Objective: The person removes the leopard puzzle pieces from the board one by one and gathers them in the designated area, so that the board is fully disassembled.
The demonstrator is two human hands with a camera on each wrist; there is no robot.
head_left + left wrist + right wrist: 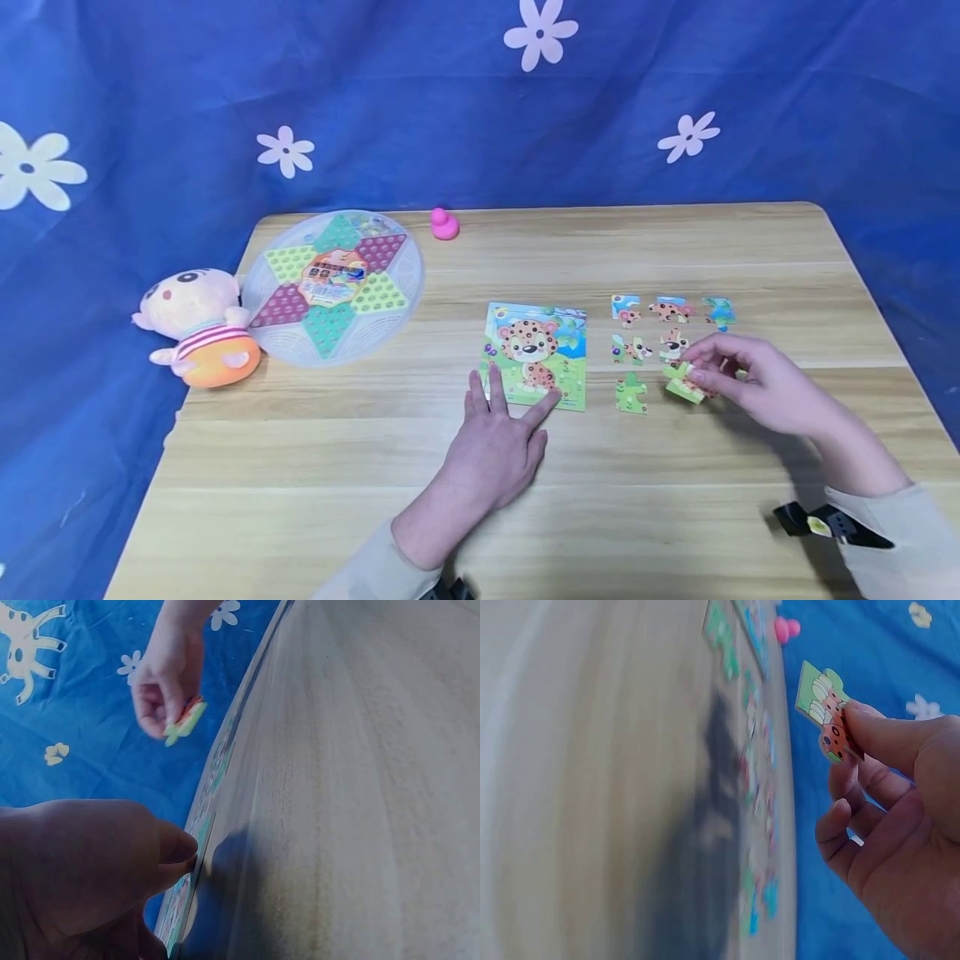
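Observation:
My right hand point(757, 379) pinches a jigsaw piece point(829, 712) between thumb and fingers, raised above the table in the right wrist view. The piece is green with spotted orange fur and pale paws. Spread over the lower edge of a leopard picture board point(532, 333) is my left hand point(495, 454), its extended fingers touching the board. Loose jigsaw pieces lie in rows right of the board, among them a green one point(631, 394), a leopard-face one point(672, 343) and a blue-green one point(719, 313). My right hand partly hides the pieces beneath it.
A round Chinese checkers board point(405, 300) lies at the table's left, overlapped by a plush toy point(198, 325) at the edge. A pink toy duck point(445, 225) stands near the back edge of the wooden table point(337, 467). Blue flowered cloth point(420, 108) hangs behind.

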